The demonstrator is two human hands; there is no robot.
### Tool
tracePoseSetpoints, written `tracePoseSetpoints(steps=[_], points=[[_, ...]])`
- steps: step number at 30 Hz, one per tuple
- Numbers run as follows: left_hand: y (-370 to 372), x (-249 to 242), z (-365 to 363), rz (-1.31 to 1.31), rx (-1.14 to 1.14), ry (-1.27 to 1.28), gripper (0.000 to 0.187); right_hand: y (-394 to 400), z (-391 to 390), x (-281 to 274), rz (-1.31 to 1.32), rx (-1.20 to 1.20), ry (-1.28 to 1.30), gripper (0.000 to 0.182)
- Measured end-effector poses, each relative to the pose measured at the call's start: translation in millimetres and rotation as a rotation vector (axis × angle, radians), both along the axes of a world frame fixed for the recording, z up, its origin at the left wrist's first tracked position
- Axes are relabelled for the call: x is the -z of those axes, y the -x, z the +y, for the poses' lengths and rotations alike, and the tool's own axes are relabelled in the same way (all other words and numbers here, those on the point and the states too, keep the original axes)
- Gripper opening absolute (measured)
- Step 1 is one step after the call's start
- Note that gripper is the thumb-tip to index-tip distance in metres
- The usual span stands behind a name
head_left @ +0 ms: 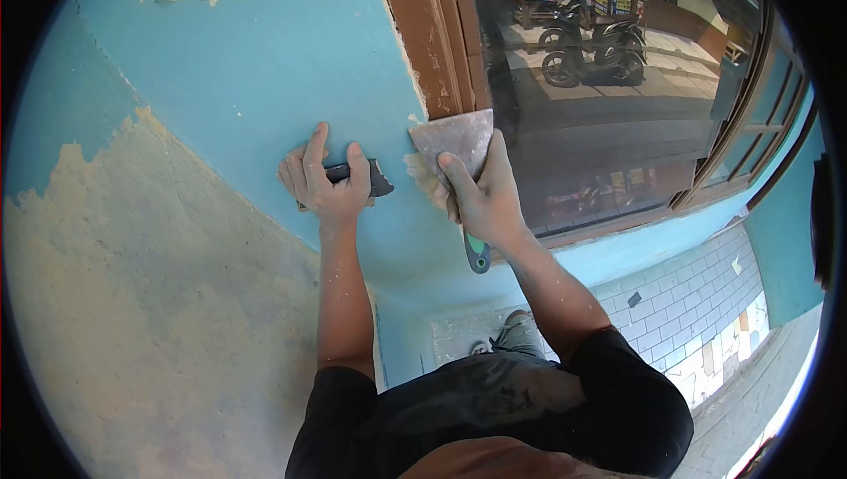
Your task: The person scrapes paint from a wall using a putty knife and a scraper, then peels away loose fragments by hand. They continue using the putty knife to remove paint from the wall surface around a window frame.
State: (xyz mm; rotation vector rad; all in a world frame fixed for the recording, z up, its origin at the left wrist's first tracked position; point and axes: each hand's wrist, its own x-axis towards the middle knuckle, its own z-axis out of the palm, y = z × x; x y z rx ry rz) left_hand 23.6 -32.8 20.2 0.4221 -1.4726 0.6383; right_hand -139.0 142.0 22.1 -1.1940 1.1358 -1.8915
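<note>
Scraper (453,138) sat at 1 o'clock from view centre, right hand (481,197) clamped on it; probably light, stiff-bladed, best held by the handle (478,254). Left hand (328,188) gripped a dark block (380,181) at 10 o'clock, likely rigid.

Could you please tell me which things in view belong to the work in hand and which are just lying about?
In use:
- wide-bladed scraper, held in the right hand
- dark block-like piece, held in the left hand
- blue-painted wall, beside both hands

Just about:
- small dark scrap on the paving
- small white scrap, also there
- motorbike, showing in the window glass
</note>
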Motion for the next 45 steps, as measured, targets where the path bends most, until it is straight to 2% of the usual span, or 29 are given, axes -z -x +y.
tracePoseSetpoints(steps=[2, 8, 11, 15, 18, 22, 25, 26, 28, 31, 32, 39, 41, 43, 45], points=[[0.2, -1.0, 0.9, -0.005, -0.009, -0.008, 0.041, -2.3, -9.8, -18.0, 0.107, 0.073, 0.008, 0.031], [-0.7, -0.7, -2.0, 0.003, -0.004, -0.019, 0.041, 5.2, -0.4, 14.0, 0.095, 0.109, -0.036, 0.031], [0.4, -1.0, 1.1, -0.007, 0.005, -0.013, 0.041, 2.2, -11.6, -11.3, 0.092, 0.093, 0.032, 0.031], [2.0, -1.4, 3.5, -0.002, 0.007, -0.027, 0.042, 9.1, -9.8, -13.0, 0.165, 0.09, 0.039, 0.031], [-4.9, 0.3, 4.0, -0.03, 0.014, -0.051, 0.044, 9.0, 1.7, 5.0, 0.026, 0.069, -0.044, 0.031], [-1.9, 0.9, 1.4, -0.03, 0.007, -0.041, 0.043, 6.6, -12.6, -17.8, 0.168, 0.136, 0.02, 0.032], [-2.2, 1.2, 2.8, -0.029, 0.011, -0.055, 0.042, 14.1, -15.9, -1.5, 0.207, 0.177, 0.043, 0.032], [-3.7, 1.4, 2.7, -0.03, 0.01, -0.054, 0.042, 13.6, -10.2, 4.2, 0.206, 0.176, 0.045, 0.032], [-3.6, 1.6, 1.3, -0.04, 0.001, -0.035, 0.042, 10.2, 3.9, 13.0, 0.007, 0.038, -0.057, 0.031], [-2.1, 0.7, 2.9, -0.025, 0.004, -0.044, 0.042, 6.7, -6.5, -3.5, 0.006, 0.043, 0.001, 0.032], [-2.0, 0.6, 2.7, -0.031, 0.008, -0.045, 0.042, 7.0, -9.0, -10.6, 0.09, 0.076, -0.005, 0.031], [-2.2, 0.3, -2.0, -0.014, 0.016, -0.028, 0.042, 16.0, -2.7, 5.9, 0.037, 0.056, -0.061, 0.03], [-1.4, 3.0, 0.3, -0.033, 0.025, -0.04, 0.042, 14.0, -19.4, 0.1, 0.152, 0.165, 0.061, 0.029], [-0.7, 0.1, 3.0, -0.01, 0.01, -0.035, 0.041, 8.4, -14.1, -15.5, 0.135, 0.156, 0.1, 0.03], [-1.8, 0.7, 4.8, -0.021, 0.006, -0.038, 0.041, 11.0, -5.3, -16.8, 0.04, 0.054, -0.009, 0.033]])
